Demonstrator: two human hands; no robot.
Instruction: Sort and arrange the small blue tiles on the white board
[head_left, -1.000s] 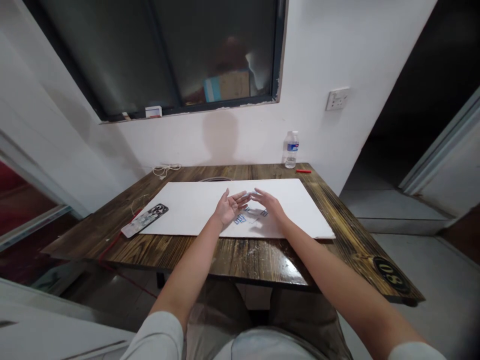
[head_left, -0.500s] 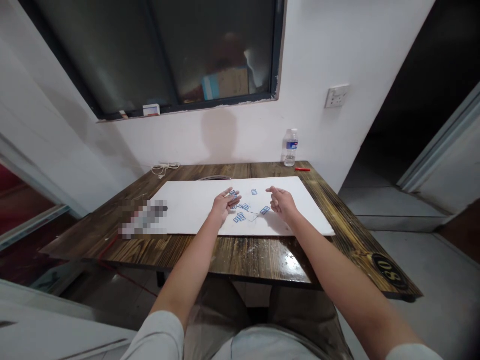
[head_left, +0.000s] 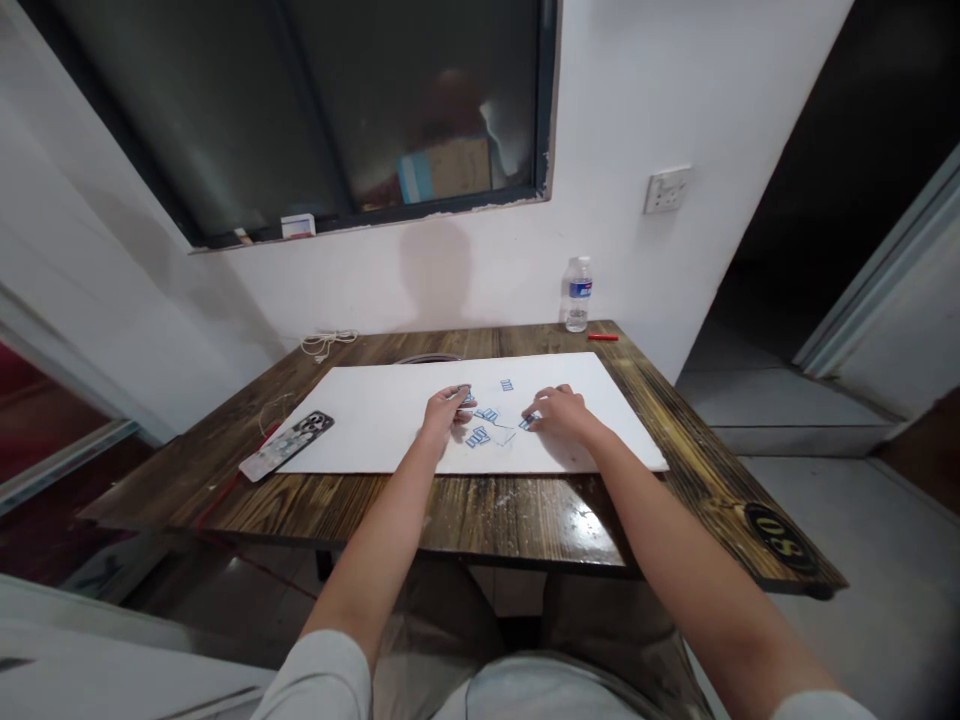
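Edges first: with the left hand clamped on a small, flat, blue-and-white rectangular piece, pinch lightly the similar piece on the white rectangular board beneath the right hand, with a grip too hidden to call apart or together.

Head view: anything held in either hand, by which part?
Left hand holds at least one blue-marked piece; gripped part too small to tell. Right hand is at another piece on the board; can't tell if gripped.
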